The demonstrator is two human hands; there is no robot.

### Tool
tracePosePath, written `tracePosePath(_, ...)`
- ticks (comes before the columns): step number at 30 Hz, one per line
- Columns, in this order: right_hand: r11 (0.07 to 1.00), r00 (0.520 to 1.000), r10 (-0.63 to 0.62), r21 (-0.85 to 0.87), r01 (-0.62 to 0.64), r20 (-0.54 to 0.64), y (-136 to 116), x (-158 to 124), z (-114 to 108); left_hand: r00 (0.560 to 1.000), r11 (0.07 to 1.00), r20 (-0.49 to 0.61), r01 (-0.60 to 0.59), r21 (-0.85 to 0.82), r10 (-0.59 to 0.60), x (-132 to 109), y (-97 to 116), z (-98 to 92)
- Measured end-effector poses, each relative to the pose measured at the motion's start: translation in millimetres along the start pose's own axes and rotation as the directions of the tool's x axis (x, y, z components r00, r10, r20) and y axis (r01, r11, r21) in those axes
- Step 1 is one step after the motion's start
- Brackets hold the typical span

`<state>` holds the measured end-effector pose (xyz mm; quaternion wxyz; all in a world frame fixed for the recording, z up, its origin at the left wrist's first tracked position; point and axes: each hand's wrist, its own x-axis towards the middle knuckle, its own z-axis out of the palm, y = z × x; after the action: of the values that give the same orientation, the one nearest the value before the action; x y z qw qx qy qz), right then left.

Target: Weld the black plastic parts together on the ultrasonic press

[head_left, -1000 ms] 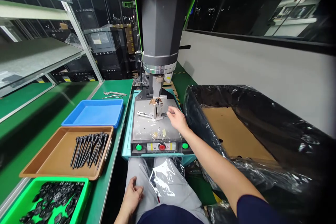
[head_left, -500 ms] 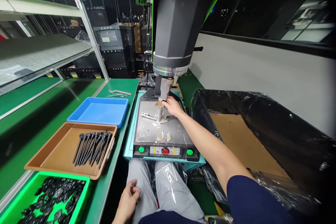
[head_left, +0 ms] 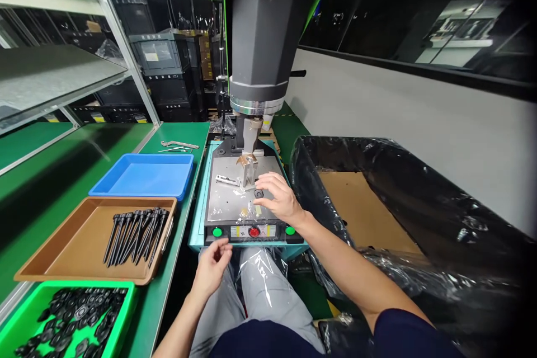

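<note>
Centre of the frame: the right hand [head_left: 279,198] is reaching over the metal plate [head_left: 224,201], fingers bent and spreading apart from the thumb. A small black piece [head_left: 259,193] is showing in the gap between thumb and fingertips, right of and nearer than the upright metal fixture [head_left: 248,170]. Cannot tell whether the digits are pinching it or it is lying loose on the plate.

Lower centre: the left hand [head_left: 213,265] is hovering near the machine's front edge, loosely curling, holding nothing that shows. The green button [head_left: 217,232] is sitting just above its fingertips; contact unclear.

Just behind the fixture's top, the tapering metal tool [head_left: 251,134] is hanging under the dark machine head [head_left: 260,28].

On handling, my judgement: the piece is small, so gripping it by opposite edges with thumb and index looks surest; a loose hold is risking a drop onto the plate. Taking it around the right of the fixture is sparing the slotted bar [head_left: 227,180] on the left. Knuckles are best staying clear of the space under the tool, and left fingers off the button while the right hand is working there.
</note>
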<state>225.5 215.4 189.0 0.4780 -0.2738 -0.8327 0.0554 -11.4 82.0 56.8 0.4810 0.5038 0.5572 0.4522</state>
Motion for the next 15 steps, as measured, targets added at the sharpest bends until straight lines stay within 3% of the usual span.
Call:
tracePosePath(3, 0.998, 1.0, 0.016, 0.067, -0.015, -0.023, -16.8, -2.3, -1.0, 0.974, 0.959, 0.041, -0.226, 0.171, 0.222, 19.2, 38.5, 10.3)
tracePosePath(7, 0.955, 0.992, 0.119, 0.28, -0.101, -0.051, -37.5, -14.3, 9.7, 0.871, 0.828, 0.05, -0.481, 0.289, 0.489, 28.9, 79.8, 25.7)
tracePosePath(10, 0.867, 0.955, 0.295, 0.429, -0.253, -0.032, -49.6, -28.7, 22.3, 0.881, 0.838, 0.092, -0.471, 0.277, 0.465, 24.9, 90.7, 35.9)
tracePosePath(13, 0.764, 0.891, 0.45, 0.493, -0.417, 0.056, -55.5, -41.3, 31.4, 0.946, 0.93, 0.081, -0.325, 0.17, 0.315, 17.4, 87.1, 41.6)
tracePosePath(15, 0.713, 0.856, 0.488, 0.486, -0.505, 0.171, -57.9, -46.9, 34.2, 0.973, 0.976, 0.084, -0.216, 0.035, 0.213, 13.4, 83.0, 42.3)
